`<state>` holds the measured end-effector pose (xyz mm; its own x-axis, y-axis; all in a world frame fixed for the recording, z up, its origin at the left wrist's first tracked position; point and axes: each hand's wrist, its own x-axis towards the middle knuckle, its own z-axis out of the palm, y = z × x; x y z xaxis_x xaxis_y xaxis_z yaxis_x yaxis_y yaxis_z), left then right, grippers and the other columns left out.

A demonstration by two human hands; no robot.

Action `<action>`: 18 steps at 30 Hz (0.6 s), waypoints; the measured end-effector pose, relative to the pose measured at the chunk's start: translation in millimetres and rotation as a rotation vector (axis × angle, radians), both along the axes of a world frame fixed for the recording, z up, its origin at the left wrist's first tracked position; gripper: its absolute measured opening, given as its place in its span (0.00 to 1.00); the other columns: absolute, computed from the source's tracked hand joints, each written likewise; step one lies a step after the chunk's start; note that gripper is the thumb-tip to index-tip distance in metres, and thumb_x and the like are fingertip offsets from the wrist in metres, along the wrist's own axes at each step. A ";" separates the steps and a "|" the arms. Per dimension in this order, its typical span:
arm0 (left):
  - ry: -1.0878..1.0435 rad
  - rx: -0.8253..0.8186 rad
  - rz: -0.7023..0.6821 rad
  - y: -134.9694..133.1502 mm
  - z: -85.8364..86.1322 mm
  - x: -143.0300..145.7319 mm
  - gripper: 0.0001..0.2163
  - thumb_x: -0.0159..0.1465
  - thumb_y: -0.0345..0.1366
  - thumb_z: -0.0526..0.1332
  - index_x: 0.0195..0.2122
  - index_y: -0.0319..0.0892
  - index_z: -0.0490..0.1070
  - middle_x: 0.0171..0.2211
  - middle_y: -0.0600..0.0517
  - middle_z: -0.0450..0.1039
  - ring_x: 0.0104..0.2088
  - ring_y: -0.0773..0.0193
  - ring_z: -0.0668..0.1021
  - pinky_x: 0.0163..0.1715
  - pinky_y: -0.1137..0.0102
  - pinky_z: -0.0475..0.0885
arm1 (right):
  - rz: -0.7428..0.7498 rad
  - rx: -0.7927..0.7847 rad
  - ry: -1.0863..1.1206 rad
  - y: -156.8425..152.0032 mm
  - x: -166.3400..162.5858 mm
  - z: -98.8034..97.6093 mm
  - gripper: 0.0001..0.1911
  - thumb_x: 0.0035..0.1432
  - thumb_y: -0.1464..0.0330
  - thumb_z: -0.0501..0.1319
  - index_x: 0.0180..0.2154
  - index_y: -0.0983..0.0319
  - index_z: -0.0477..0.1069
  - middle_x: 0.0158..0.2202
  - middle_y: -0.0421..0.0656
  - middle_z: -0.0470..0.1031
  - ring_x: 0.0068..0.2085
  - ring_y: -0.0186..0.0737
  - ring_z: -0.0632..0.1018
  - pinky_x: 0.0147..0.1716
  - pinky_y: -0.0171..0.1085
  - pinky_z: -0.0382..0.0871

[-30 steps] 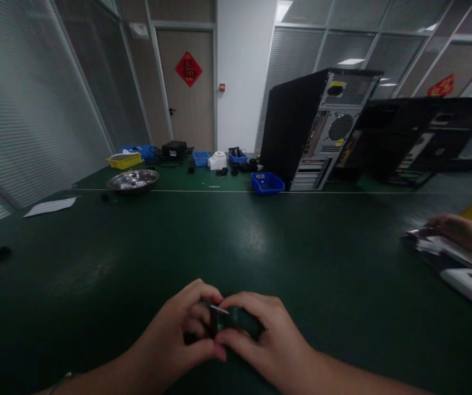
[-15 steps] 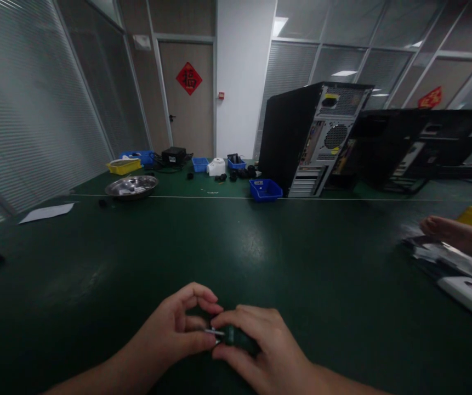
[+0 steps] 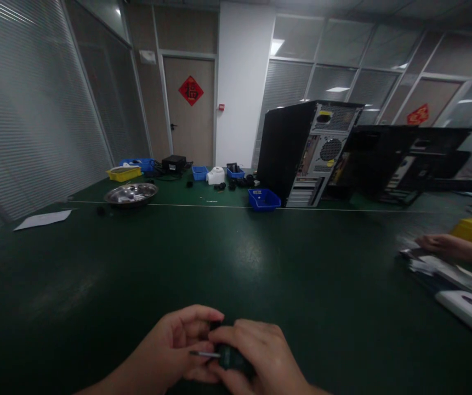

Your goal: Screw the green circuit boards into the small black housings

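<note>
At the bottom middle, my right hand (image 3: 262,351) is wrapped round the dark green handle of a screwdriver (image 3: 234,357). Its thin metal shaft points left, across the thumb of my left hand (image 3: 178,343). The fingers of my left hand are curled, with thumb and fingertips close to my right fingers. A small dark piece (image 3: 215,325) shows between the fingertips of both hands, too dim and covered to name. Both hands are just above the green tabletop (image 3: 203,263).
Far left stand a metal bowl (image 3: 131,193), a paper sheet (image 3: 42,219) and a yellow basket (image 3: 124,174). A blue bin (image 3: 264,200) sits beside a black computer tower (image 3: 289,156). At right, another person's hand (image 3: 445,245) is over a white-and-dark device (image 3: 468,310).
The view has tilted up, so the scene sits lower. The screwdriver shaft now reaches further left over my left thumb, and my hands are closer together.
</note>
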<state>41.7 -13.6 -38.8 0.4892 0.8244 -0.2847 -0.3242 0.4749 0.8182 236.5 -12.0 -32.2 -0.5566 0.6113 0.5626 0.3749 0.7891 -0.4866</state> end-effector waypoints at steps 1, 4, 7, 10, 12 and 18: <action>0.009 -0.005 0.004 0.0 1.9 0.2 0.18 0.51 0.31 0.75 0.42 0.40 0.76 0.38 0.48 0.82 0.36 0.57 0.83 0.37 0.64 0.76 | 0.007 -0.018 0.021 0.3 0.1 -0.2 0.13 0.62 0.61 0.57 0.41 0.61 0.75 0.27 0.45 0.81 0.25 0.39 0.80 0.26 0.32 0.71; 0.049 0.043 0.031 1.6 7.7 -1.6 0.17 0.50 0.29 0.75 0.41 0.38 0.77 0.37 0.47 0.83 0.38 0.57 0.83 0.39 0.65 0.75 | 0.049 -0.128 0.117 0.9 1.7 2.5 0.12 0.60 0.63 0.61 0.44 0.61 0.74 0.32 0.45 0.82 0.29 0.39 0.82 0.29 0.31 0.73; 0.092 0.091 0.078 3.9 10.7 -6.0 0.16 0.51 0.31 0.75 0.41 0.38 0.78 0.38 0.46 0.84 0.38 0.57 0.83 0.40 0.64 0.75 | 0.073 -0.248 0.193 1.0 5.8 7.5 0.15 0.57 0.68 0.65 0.48 0.60 0.72 0.38 0.46 0.83 0.35 0.40 0.83 0.36 0.30 0.75; 0.098 0.140 0.092 5.5 10.3 -10.3 0.17 0.52 0.34 0.75 0.42 0.39 0.78 0.38 0.45 0.84 0.39 0.55 0.83 0.40 0.61 0.76 | 0.073 -0.307 0.213 1.2 11.1 10.5 0.17 0.56 0.72 0.64 0.48 0.58 0.71 0.41 0.45 0.83 0.39 0.40 0.83 0.39 0.31 0.75; 0.101 0.169 0.084 5.7 10.5 -11.8 0.16 0.52 0.36 0.75 0.42 0.39 0.79 0.38 0.45 0.83 0.39 0.54 0.83 0.40 0.62 0.77 | 0.061 -0.324 0.207 1.8 14.0 11.3 0.17 0.55 0.73 0.64 0.48 0.58 0.72 0.40 0.44 0.83 0.39 0.40 0.83 0.39 0.31 0.75; 0.086 0.178 0.067 3.0 18.0 -11.0 0.14 0.53 0.37 0.75 0.40 0.42 0.80 0.36 0.48 0.84 0.38 0.59 0.83 0.39 0.65 0.77 | 0.062 -0.327 0.150 4.4 18.8 14.2 0.11 0.57 0.72 0.62 0.43 0.59 0.74 0.36 0.46 0.83 0.36 0.42 0.83 0.36 0.33 0.75</action>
